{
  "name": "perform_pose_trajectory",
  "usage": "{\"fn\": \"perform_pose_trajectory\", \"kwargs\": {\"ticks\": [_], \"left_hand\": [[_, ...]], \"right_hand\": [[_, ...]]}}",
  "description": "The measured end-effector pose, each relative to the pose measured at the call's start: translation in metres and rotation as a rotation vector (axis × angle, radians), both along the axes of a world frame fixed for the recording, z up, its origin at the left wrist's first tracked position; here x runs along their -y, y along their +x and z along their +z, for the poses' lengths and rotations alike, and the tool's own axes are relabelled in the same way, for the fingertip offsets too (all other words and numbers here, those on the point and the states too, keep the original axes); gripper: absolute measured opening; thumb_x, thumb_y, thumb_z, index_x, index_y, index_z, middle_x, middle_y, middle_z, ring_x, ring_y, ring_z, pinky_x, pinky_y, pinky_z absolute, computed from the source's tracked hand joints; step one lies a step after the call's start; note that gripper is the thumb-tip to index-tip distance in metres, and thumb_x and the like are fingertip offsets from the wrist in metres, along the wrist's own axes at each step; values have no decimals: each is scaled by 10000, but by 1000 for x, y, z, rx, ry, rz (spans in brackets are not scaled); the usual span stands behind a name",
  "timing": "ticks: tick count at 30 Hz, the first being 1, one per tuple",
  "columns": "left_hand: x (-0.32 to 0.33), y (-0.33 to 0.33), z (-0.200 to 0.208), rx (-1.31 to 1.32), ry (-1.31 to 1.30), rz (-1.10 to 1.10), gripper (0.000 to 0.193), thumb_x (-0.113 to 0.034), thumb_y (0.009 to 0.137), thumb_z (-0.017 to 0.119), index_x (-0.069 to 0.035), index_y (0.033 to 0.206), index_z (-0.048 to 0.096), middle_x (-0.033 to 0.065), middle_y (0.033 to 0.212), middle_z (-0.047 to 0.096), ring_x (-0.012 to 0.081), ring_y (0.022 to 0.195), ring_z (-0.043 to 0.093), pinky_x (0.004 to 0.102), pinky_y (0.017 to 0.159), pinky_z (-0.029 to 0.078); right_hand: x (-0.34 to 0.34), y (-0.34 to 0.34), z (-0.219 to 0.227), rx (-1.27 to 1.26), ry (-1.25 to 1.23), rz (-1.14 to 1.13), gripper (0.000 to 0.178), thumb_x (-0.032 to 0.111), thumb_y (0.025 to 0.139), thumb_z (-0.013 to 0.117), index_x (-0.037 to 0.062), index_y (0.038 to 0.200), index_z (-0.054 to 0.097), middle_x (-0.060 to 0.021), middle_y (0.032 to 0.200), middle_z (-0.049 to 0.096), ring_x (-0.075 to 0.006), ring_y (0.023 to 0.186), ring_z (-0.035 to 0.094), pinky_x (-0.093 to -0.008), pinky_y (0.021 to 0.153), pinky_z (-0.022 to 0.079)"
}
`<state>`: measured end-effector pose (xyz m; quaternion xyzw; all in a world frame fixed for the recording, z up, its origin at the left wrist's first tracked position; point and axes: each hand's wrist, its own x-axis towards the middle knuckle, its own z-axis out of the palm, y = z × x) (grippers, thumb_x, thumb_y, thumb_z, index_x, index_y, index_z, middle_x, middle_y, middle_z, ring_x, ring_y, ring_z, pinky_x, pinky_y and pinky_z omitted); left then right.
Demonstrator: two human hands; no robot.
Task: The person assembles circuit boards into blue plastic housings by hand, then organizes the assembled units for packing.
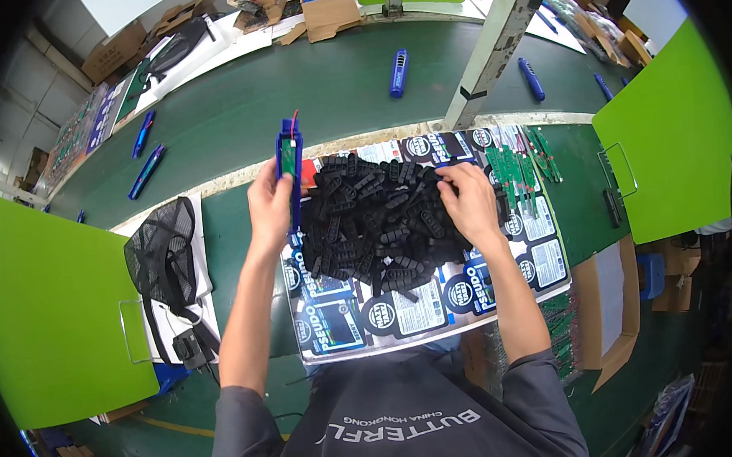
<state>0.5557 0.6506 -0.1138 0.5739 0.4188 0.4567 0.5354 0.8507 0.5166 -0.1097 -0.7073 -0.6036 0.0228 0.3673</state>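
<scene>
My left hand (270, 202) is closed around a long blue plastic housing (291, 162), held upright at the left edge of the black pile. A green circuit board (289, 156) sits inside the housing, and a red wire (296, 120) sticks up from its top. Many small black ribbed plastic parts (365, 208) are heaped in the middle of a printed sheet (413, 313). Over the right side of this heap is my right hand (470, 201), its thumb and index finger bent and apart. Nothing shows between them.
Green circuit boards (517, 169) lie right of the heap. Blue housings (399, 73) are spread along the green conveyor (331, 71) beyond a pale ledge. A metal post (489, 53) rises at the far right. Green panels (61, 306) flank both sides; a black mesh bag (164, 253) lies left.
</scene>
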Motion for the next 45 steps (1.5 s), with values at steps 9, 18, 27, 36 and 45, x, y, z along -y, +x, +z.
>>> {"fn": "perform_pose_trajectory", "kwargs": {"ticks": [9,18,27,36,45], "left_hand": [[-162,26,-38,-479,108,136,405,-27,839,576,17,1235,651,4,753,612,87,685,541,267,634,440],[-205,18,-54,-1034,243,124,544,-92,819,586,-67,1357,508,184,1162,612,360,1106,579,454,970,466],[-194,137,-31,-827,883,42,458,-164,830,666,-39,1262,579,190,1162,566,370,1077,555,486,888,481],[-207,247,-59,-1052,581,-66,520,-284,888,654,-25,1322,531,227,1177,567,394,1094,563,482,913,503],[-139,148,-1,-29,-148,-361,441,-126,915,462,90,1297,507,139,1070,646,169,840,634,303,765,545]], "right_hand": [[-26,10,9,133,-216,322,180,49,777,684,4,951,690,-158,963,679,-361,952,618,-439,893,476],[-16,3,24,123,-3,276,219,20,814,687,1,1032,698,-123,897,625,-303,830,622,-379,784,509],[-1,31,27,-1151,90,17,180,101,947,666,4,1087,609,-45,981,645,-144,890,645,-261,760,498],[22,36,9,-1257,188,-123,231,113,962,651,-20,1150,635,-36,923,644,-107,727,594,-236,666,483],[29,34,14,-1079,187,-68,220,18,923,657,-8,1142,650,-33,929,679,-85,787,624,-231,699,501]]}}
